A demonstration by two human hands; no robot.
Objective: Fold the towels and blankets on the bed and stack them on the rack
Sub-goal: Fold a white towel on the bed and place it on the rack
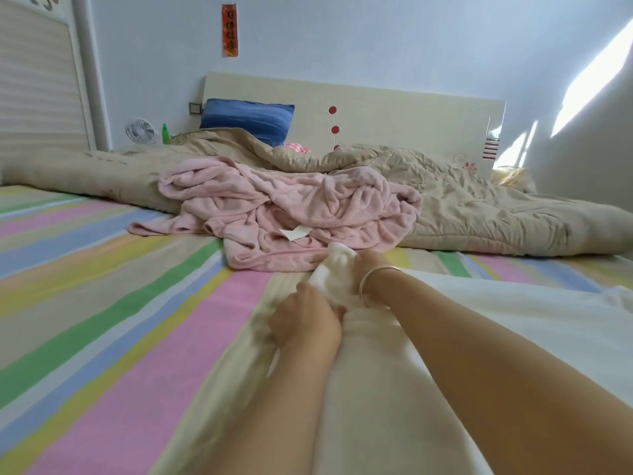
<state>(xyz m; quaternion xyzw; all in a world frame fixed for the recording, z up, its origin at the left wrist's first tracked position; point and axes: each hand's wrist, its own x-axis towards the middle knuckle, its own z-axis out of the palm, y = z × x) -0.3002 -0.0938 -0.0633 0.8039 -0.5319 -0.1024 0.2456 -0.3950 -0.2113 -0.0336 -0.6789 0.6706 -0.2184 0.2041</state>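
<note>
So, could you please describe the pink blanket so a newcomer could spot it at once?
Start at the cream headboard and come down over the beige quilt. The pink blanket lies crumpled against the quilt's near edge on the striped sheet; it alone is fluffy pink, with a white tag.

Both bare forearms reach forward, close together. The left hand [305, 318] curls its fingers round the white towel [370, 389]; the right hand [371, 264], farther out, grips the same towel's end.
</note>
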